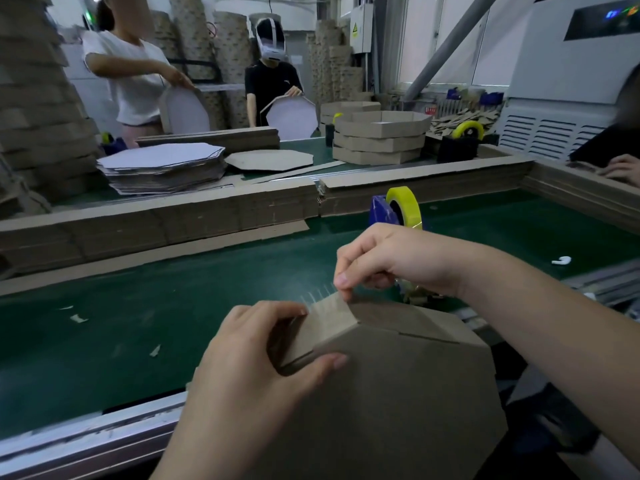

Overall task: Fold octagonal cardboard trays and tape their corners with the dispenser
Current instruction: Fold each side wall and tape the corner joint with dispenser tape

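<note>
A brown octagonal cardboard tray (398,393) is tilted up against the near edge of the green belt, its underside toward me. My left hand (256,355) grips the folded side wall at the tray's upper left corner. My right hand (391,261) pinches a strip of clear tape (320,299) between thumb and forefinger and holds it on that corner. The tape dispenser (398,207), blue with a yellow-green roll, stands on the belt just behind my right hand, partly hidden by it.
The green belt (156,306) carries small paper scraps and is bordered by stacked cardboard strips (173,220). Beyond lie flat octagon blanks (162,168), finished trays (381,140) and a second dispenser (464,140). Two people fold trays at the back; another hand rests at the right.
</note>
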The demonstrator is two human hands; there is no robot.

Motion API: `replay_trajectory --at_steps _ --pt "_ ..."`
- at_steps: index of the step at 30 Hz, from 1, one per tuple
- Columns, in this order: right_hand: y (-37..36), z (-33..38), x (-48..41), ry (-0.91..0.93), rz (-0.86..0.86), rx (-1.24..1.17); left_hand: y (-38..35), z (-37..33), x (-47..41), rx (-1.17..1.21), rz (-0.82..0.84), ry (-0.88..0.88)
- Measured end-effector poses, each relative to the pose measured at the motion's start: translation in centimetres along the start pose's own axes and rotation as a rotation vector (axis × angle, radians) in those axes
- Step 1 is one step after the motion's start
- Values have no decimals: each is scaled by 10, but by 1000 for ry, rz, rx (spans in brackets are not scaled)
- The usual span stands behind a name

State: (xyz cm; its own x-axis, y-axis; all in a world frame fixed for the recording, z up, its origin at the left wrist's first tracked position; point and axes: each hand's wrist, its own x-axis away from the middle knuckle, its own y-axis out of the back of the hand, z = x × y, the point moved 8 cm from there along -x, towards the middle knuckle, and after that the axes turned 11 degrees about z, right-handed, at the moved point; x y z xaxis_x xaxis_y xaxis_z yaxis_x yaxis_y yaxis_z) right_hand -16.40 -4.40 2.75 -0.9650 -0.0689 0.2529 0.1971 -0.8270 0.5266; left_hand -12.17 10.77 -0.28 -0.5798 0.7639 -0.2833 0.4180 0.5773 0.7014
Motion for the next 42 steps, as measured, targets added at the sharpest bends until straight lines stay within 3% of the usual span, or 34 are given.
replay_trajectory --at_steps 9,16,27,32,39,42 --pt "1 -10 3 -47 14 20 -1 3 6 79 5 32" --pt "1 -11 5 -93 16 39 -4 -14 8 -144 39 -132" --pt "-9 -31 6 -372 228 69 -1 -19 18 -170 -18 -197" --pt "-5 -50 7 -515 151 299 4 -14 23 -125 -22 -176" --pt "-4 -54 21 -319 119 -14 16 -8 32 -37 -15 -156" --pt "-9 -50 25 -253 76 -3 25 -17 30 -113 -2 -158"
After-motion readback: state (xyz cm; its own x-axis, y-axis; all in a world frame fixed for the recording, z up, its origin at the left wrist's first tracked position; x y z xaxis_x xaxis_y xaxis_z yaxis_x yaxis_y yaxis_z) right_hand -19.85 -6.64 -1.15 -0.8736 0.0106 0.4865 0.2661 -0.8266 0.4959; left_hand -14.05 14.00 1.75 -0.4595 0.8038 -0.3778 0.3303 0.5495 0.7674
